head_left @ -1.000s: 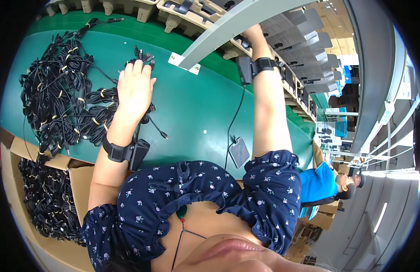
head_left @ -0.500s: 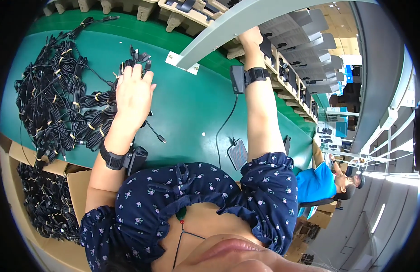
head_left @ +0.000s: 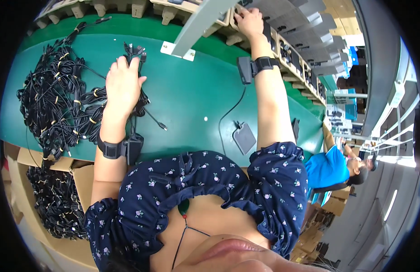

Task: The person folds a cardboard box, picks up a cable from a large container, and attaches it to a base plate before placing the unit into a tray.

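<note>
My left hand lies over a bunch of black cables, its fingers curled onto them. Their plug ends stick out past the fingertips, and one loose plug trails beside the wrist. What lies under the palm is hidden. Farther off to the right, my right hand reaches to a moulded pulp tray. Its fingers are apart over the tray's compartment, and I see nothing held in them. To the left of my left hand spreads a big heap of tied black cables on the green table.
A grey metal post is bolted to the table between my hands. More pulp trays with dark parts run along the far right. A cardboard box of cables stands at lower left. A flat dark pad lies near me. A co-worker sits at right.
My right hand has come out from behind the post and now shows over the tray with its fingers apart. My left hand stays at the cable bunch. The whole view has shifted slightly.
</note>
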The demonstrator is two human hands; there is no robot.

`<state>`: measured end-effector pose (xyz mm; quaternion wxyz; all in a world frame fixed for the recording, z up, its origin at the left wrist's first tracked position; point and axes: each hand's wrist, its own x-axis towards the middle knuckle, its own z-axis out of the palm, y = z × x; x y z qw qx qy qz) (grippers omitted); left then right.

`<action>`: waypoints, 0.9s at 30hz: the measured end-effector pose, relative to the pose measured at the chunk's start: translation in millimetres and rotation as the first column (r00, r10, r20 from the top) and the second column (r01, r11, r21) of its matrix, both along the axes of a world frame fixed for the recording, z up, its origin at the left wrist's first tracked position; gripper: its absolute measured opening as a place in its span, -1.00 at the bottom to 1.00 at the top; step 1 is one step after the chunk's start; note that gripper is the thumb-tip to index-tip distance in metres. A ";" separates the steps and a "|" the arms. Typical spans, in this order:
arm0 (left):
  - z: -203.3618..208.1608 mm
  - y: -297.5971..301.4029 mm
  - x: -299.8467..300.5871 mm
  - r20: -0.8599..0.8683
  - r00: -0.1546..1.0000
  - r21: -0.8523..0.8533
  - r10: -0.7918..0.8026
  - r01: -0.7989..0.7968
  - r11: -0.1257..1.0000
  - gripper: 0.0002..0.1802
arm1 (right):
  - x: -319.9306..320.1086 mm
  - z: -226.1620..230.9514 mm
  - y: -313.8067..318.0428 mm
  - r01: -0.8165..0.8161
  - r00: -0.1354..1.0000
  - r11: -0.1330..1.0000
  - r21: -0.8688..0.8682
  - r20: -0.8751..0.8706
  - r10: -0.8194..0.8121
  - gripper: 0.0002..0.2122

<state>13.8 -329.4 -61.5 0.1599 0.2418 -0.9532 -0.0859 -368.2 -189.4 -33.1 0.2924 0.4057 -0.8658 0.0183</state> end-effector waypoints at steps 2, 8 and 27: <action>-4.5 -5.6 7.7 0.059 0.998 -0.052 0.007 -0.004 0.999 -0.48 | 39.8 15.3 9.6 -0.256 0.957 0.958 -0.131 -0.172 0.233 -0.77; -16.5 -7.1 -1.4 0.076 0.994 -0.112 -0.084 0.092 0.989 -0.55 | 100.1 53.6 129.6 0.010 0.865 0.984 0.177 0.492 -0.098 -0.63; -28.5 40.7 -12.2 -0.037 0.874 -0.023 -0.484 0.484 0.875 -0.55 | 265.7 -11.7 200.4 -0.123 0.839 0.854 0.506 0.512 -0.183 -0.16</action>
